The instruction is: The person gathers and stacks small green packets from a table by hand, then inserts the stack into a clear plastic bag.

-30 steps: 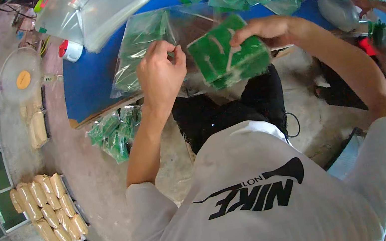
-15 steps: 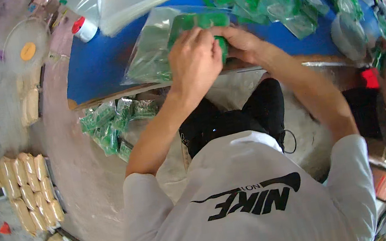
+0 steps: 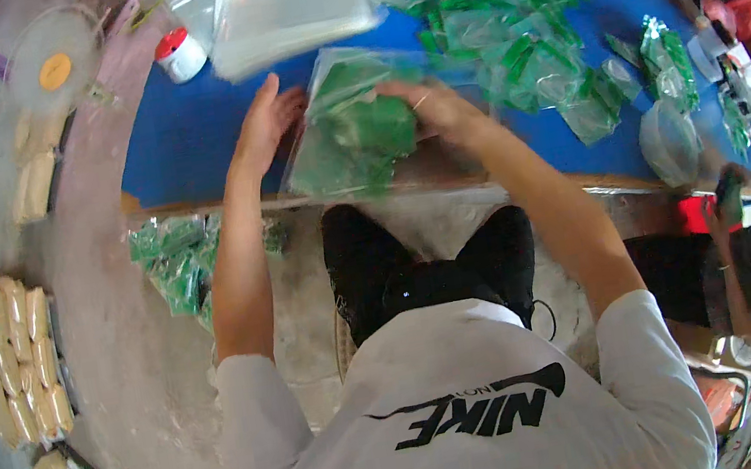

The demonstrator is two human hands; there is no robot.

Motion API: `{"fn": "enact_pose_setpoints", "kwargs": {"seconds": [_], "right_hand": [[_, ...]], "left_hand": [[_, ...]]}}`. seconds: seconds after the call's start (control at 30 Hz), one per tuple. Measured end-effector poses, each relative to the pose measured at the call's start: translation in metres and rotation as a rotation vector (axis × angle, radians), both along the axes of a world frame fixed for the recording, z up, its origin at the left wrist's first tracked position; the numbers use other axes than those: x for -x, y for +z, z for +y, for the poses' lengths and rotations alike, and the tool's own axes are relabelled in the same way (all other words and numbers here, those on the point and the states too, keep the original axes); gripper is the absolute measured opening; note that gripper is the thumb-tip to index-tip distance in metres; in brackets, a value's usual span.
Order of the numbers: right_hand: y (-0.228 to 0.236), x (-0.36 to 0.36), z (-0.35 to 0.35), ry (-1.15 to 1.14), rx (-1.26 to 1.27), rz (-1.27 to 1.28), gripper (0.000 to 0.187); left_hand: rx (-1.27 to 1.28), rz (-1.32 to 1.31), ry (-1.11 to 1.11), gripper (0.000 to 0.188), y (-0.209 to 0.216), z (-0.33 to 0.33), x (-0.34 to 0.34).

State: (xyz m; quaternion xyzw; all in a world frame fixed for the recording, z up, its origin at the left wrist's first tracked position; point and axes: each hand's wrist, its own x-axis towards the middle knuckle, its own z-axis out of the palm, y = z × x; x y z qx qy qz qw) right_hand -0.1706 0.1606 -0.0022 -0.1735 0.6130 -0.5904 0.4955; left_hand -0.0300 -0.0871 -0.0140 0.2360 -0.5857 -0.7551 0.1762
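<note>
Clear plastic bag (image 3: 323, 162): at the near edge of the blue counter (image 3: 174, 139); glossy film, green showing through.
Green block (image 3: 384, 131): at the bag, edges blurred; inside or on top, cannot tell.
Left hand (image 3: 266, 126): open, just beside the bag's left edge.
Right hand (image 3: 442, 110): at the block's right side; blurred, grip cannot be told.
Clear packets (image 3: 510, 28): green pieces inside, heaped beyond.
White jar (image 3: 184, 60): red lid on.
</note>
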Motion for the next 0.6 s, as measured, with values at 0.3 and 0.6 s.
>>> {"fn": "enact_pose_setpoints", "kwargs": {"seconds": [0.3, 0.6], "right_hand": [[0.011, 0.002, 0.003, -0.039, -0.29, 0.365, 0.113], [0.001, -0.02, 0.018, -0.269, -0.229, 0.463, 0.112]], "left_hand": [[-0.1, 0.086, -0.277, 0.074, 0.0, 0.03, -0.003], [-0.304, 0.185, -0.294, 0.073, 0.015, 0.033, -0.008]]}}
